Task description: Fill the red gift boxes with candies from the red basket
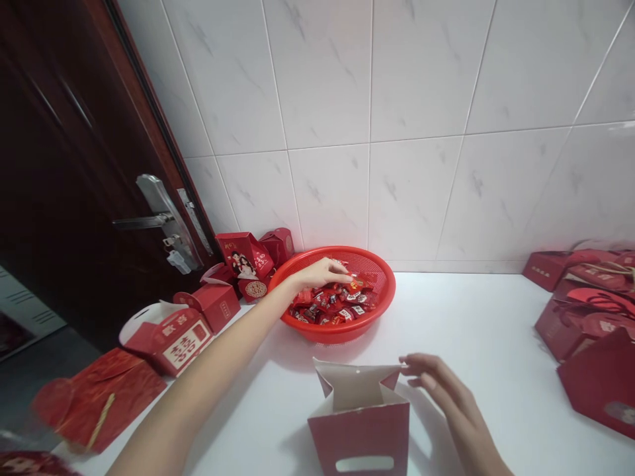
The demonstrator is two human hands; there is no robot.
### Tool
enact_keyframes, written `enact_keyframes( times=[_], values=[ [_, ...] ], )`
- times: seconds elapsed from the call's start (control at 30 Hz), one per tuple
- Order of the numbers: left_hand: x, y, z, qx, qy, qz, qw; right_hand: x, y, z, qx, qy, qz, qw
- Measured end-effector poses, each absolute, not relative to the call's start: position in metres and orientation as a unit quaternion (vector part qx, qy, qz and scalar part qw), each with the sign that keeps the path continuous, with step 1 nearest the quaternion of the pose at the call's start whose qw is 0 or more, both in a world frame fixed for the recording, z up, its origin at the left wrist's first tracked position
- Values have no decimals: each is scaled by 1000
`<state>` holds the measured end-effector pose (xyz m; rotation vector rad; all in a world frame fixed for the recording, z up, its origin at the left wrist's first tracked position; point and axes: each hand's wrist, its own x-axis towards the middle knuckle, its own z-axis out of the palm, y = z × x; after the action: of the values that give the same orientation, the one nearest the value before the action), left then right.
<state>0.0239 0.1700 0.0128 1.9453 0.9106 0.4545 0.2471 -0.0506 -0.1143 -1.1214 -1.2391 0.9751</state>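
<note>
Left hand [322, 272] is inside the red basket [342, 332], fingertips at a wrapped packet [356, 285]; whether they are clamped on it cannot be determined. Right hand [450, 395] has thumb and fingers apart, fingertips at the upper right corner of the open box [360, 433]. Basket sits near the back edge of the table [461, 317]; box stands in front of it.

The basket [342, 333] is bright red, the front box [360, 433] maroon with a pale inside, the tiles [322, 79] grey-veined white.
</note>
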Motion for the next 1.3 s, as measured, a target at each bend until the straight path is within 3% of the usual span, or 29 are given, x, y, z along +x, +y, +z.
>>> enact_keyframes(
  times=[0.17,0.3,0.5,0.87,1.07,1.17,1.3],
  values=[
    [60,130,34,844,256,147,449,242,-6,-62,-447,-460,476,602],
    [83,114,31,847,259,163,434,224,17,-39,-377,-382,577,616],
    [90,118,23,810,365,169,426,214,31,-45,-269,-266,677,631],
    [79,125,31,799,261,241,484,227,35,-43,-296,-289,672,615],
    [68,172,23,746,421,289,428,239,39,-36,-267,-248,690,625],
    [72,174,15,723,433,224,489,242,39,-33,-221,-265,719,604],
    [82,152,13,723,303,99,612,244,39,-28,-185,-283,715,612]
  ],
)
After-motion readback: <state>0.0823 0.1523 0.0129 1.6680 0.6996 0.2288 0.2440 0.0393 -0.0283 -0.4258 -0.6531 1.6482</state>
